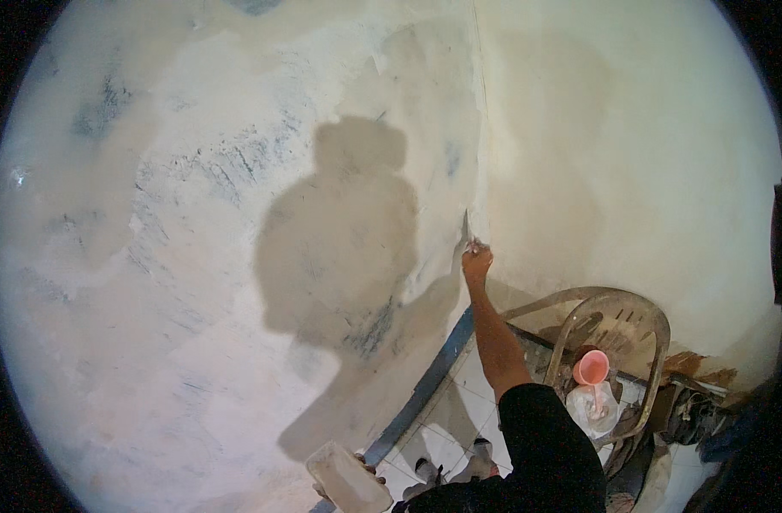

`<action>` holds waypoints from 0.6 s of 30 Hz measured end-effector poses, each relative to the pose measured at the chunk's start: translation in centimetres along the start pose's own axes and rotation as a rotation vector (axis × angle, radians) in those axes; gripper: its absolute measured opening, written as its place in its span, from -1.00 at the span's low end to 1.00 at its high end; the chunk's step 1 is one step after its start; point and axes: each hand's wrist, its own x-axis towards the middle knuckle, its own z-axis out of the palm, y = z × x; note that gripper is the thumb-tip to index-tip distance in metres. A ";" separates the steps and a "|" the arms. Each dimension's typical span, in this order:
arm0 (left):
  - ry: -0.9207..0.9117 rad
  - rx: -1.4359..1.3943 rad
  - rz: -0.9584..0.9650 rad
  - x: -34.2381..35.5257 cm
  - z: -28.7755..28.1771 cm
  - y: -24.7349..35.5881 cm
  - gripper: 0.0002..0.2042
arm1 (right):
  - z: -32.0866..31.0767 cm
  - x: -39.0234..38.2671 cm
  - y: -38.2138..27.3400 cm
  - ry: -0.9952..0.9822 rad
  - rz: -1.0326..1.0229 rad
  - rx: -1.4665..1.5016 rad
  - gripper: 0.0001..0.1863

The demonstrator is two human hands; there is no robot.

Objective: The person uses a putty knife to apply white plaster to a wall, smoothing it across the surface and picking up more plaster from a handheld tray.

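Note:
My right hand (478, 261) grips a putty knife (467, 225), whose thin blade lies against the patchy wall (194, 256) just left of the vertical corner. Near the lower edge, my left hand (369, 468) holds a pale rectangular board or shallow tray (344, 479) with whitish smears on it; most of that hand is hidden behind it. My head and arm cast a large shadow on the patchy wall.
A grimy plastic chair (660, 333) stands at lower right, holding a pink cup (591, 368) and a white plastic bag (586, 410). Dark items (694, 419) lie behind it. A plainer cream wall (622, 171) meets the patchy one. My feet are on a tiled floor (459, 393).

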 end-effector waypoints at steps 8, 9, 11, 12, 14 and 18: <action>0.100 0.008 0.012 0.3 1.8 0.4 -0.05 | -6.0 -20.8 -0.6 -0.200 -0.583 0.144 -0.67; 0.129 0.017 0.008 0.3 2.4 0.4 -0.05 | -6.8 -20.8 -0.3 -0.305 -0.464 -0.029 -0.64; 0.213 0.028 -0.002 0.4 3.6 0.4 -0.05 | -8.0 -17.9 0.1 -0.422 -0.189 -0.262 -0.58; 0.191 -0.009 0.017 0.2 4.1 0.1 -0.05 | -7.8 -15.3 -0.1 -0.201 -0.277 -0.325 -0.60; 0.148 -0.061 0.038 -0.2 4.5 -0.3 -0.05 | -6.6 -9.5 -1.4 -0.063 -0.141 -0.124 -0.58; 0.056 -0.084 0.028 -0.1 3.1 -1.3 -0.03 | -3.3 -3.9 -4.5 0.029 -0.042 0.006 -0.58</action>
